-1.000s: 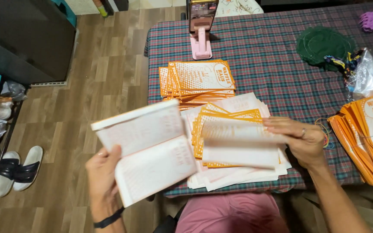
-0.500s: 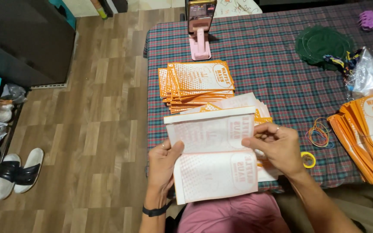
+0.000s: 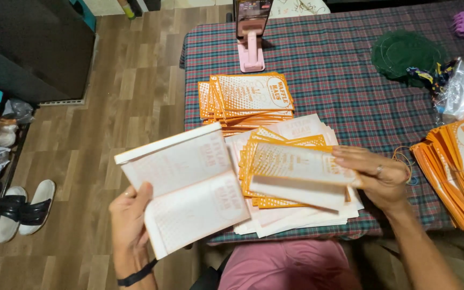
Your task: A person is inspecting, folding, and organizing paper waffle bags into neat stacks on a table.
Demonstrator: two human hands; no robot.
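Hands work over a plaid table [image 3: 339,75]: the left hand [image 3: 130,215] grips a white paper bundle [image 3: 186,185] off the table's near-left corner, over wooden floor, while the right hand [image 3: 377,174] holds one orange-printed sheet [image 3: 296,166] above the loose pile [image 3: 291,209] at the near edge; a neater orange stack [image 3: 248,96] lies mid-table, behind that pile

Wood-plank floor [image 3: 108,107], plaid-clothed table [image 3: 328,64] at right, dark cabinet [image 3: 28,43] top left, sandals [image 3: 22,209] by left edge.
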